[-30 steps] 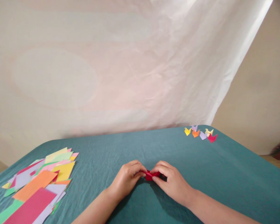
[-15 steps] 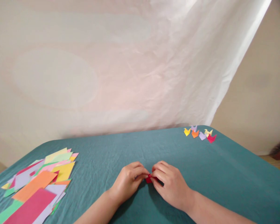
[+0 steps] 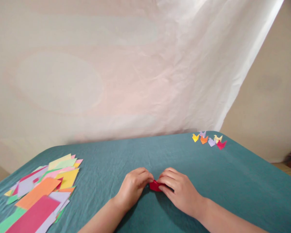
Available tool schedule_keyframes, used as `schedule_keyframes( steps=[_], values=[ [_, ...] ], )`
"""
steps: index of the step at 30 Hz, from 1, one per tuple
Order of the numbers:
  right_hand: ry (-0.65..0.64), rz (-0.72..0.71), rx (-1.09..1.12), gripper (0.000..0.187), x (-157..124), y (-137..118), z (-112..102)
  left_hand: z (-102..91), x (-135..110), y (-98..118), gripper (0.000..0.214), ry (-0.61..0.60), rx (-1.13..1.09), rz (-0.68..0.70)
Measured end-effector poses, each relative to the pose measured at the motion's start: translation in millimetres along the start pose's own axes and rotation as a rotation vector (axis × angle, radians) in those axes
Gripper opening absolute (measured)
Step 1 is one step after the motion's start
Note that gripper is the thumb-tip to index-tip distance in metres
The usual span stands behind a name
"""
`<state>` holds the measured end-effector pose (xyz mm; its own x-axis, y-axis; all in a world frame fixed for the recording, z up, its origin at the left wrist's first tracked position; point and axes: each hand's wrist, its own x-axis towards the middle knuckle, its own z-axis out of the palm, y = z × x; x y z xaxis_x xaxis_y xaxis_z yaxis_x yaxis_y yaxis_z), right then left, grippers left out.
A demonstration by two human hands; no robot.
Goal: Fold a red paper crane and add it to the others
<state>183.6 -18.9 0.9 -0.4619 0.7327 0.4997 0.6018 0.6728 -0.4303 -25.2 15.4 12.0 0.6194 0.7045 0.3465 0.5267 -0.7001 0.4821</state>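
A small folded piece of red paper (image 3: 155, 186) is between my two hands, low over the green cloth in front of me. My left hand (image 3: 134, 185) pinches its left edge, the fingertips curled together. On the other side, my right hand (image 3: 178, 189) grips the right edge between thumb and fingers. Part of the paper is hidden behind the fingertips, so its full shape cannot be made out.
Loose coloured paper sheets (image 3: 42, 191) lie in an overlapping pile at the left. Several small folded paper birds (image 3: 204, 139) sit near the table's far right corner. A pale hanging sheet (image 3: 126, 74) rises behind the green-covered table (image 3: 116, 155).
More of the red paper shows between my fingers now. My hands have barely moved, with the fingertips slightly farther apart; the whole view has shifted a little.
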Motion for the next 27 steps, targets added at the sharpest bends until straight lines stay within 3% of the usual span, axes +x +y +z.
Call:
schedule_keyframes(
  steps=[7,13,20,27],
  values=[
    [-0.025,-0.026,0.027,0.016,-1.2,9.1,0.1,-5.8,2.6,-7.7,0.017,-0.022,-0.207,-0.017],
    [-0.015,-0.037,0.054,0.015,0.4,9.9,-0.8,-7.5,2.7,-7.8,0.02,-0.057,-0.23,-0.017],
    [0.059,0.088,0.053,0.012,0.3,7.1,-2.9,-3.1,3.6,10.9,0.017,0.195,-0.162,-0.137],
    [0.027,0.069,0.038,0.01,-0.5,2.4,-3.5,2.7,2.4,15.1,0.008,0.217,-0.058,-0.301]
  ],
)
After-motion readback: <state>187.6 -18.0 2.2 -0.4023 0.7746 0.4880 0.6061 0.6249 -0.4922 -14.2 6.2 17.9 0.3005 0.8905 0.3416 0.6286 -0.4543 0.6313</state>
